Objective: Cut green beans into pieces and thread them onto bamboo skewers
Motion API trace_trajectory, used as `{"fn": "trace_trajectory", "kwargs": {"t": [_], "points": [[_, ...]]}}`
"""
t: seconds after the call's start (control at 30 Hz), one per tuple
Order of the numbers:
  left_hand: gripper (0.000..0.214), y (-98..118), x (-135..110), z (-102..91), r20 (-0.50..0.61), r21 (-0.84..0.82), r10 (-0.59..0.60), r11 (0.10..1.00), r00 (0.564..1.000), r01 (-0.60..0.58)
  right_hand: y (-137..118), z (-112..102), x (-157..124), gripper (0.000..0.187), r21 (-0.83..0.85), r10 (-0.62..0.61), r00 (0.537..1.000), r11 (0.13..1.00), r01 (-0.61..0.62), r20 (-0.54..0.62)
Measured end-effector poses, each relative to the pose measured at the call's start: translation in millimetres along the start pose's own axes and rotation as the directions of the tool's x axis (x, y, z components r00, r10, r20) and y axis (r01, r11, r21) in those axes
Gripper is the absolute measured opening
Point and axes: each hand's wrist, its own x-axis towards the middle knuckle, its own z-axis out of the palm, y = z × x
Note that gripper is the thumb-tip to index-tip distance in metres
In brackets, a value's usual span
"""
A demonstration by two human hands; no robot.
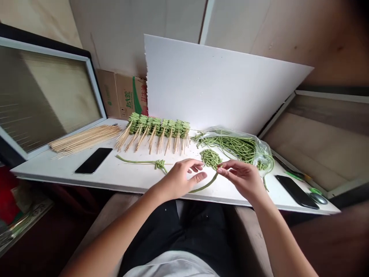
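On the table (129, 173), right grip (239, 179) pinching a bean (206, 184) — left grip (184, 179) open beside it

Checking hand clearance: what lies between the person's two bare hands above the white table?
In the head view, a long thin green bean stretches between the left hand and the right hand; a knotted green bean bundle sits just beyond.

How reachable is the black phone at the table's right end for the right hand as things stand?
Probably yes. The black phone lies just beyond the right hand, whose fingertips are at a long green bean. Only a thin bean strand trailing from the clear plastic bag seems to lie between them, and it looks unlikely to block much.
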Motion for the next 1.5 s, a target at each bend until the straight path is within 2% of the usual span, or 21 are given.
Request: {"fn": "trace_trajectory", "kwargs": {"t": [0.07, 0.17, 0.27, 0.43, 0.63, 0.77, 0.9, 1.0, 1.17, 1.27, 1.4, 1.5], "points": [[0.052, 4, 4, 18.8, 0.088, -0.090, -0.055, 0.994, 0.995, 0.062, -1, 4, -3, 0.039, 0.047, -0.011, 1.000, 0.999, 0.012, -0.009], [0.049, -1, 10, 41.3, 0.216, -0.288, -0.093, 0.945, 0.972, 0.154, -2, 6, -6, 0.041, 0.113, 0.007, 1.000, 0.994, -0.008, 0.005], [0.049, -7, 10, 51.7, 0.217, -0.359, -0.119, 0.913, 0.969, 0.193, -1, 3, -8, 0.039, 0.153, 0.012, 0.998, 0.988, -0.023, 0.069], [0.045, -1, -3, 41.2, 0.202, -0.200, -0.105, 0.969, 0.974, 0.146, -3, -2, -10, 0.029, 0.111, -0.054, 0.985, 0.993, 0.036, 0.163], [0.043, 16, -12, 30.0, 0.210, -0.057, -0.092, 0.993, 0.973, 0.106, -11, -1, -15, 0.015, 0.002, -0.252, 0.957, 0.967, 0.254, 0.143], [0.041, 22, -15, 28.3, 0.117, 0.010, -0.077, 0.997, 0.990, 0.076, -12, -1, -16, 0.013, -0.005, -0.342, 0.933, 0.939, 0.345, 0.114], [0.039, 23, -13, 26.4, 0.056, 0.065, -0.050, 0.997, 0.997, 0.046, -8, 0, -16, 0.022, 0.039, -0.302, 0.949, 0.953, 0.300, 0.085], [0.036, 19, -11, 27.0, 0.045, 0.054, -0.037, 0.998, 0.998, 0.035, -4, 6, -15, 0.025, 0.007, -0.255, 0.962, 0.967, 0.255, 0.094], [0.037, 6, -7, 31.3, 0.039, -0.013, -0.095, 0.995, 0.995, 0.095, 9, 19, -14, 0.023, -0.021, -0.242, 0.969, 0.970, 0.243, 0.047], [0.040, 0, -7, 31.1, 0.031, 0.015, -0.113, 0.993, 0.993, 0.113, 18, 25, -13, 0.022, 0.010, -0.218, 0.975, 0.976, 0.218, 0.031], [0.037, -2, -7, 27.3, 0.040, 0.096, -0.061, 0.994, 0.997, 0.057, 21, 30, -12, 0.022, 0.108, -0.162, 0.985, 0.982, 0.156, 0.056], [0.036, -2, -6, 24.6, 0.056, 0.085, -0.023, 0.996, 0.998, 0.018, 16, 31, -13, 0.019, 0.102, -0.174, 0.983, 0.980, 0.168, 0.052]]}}
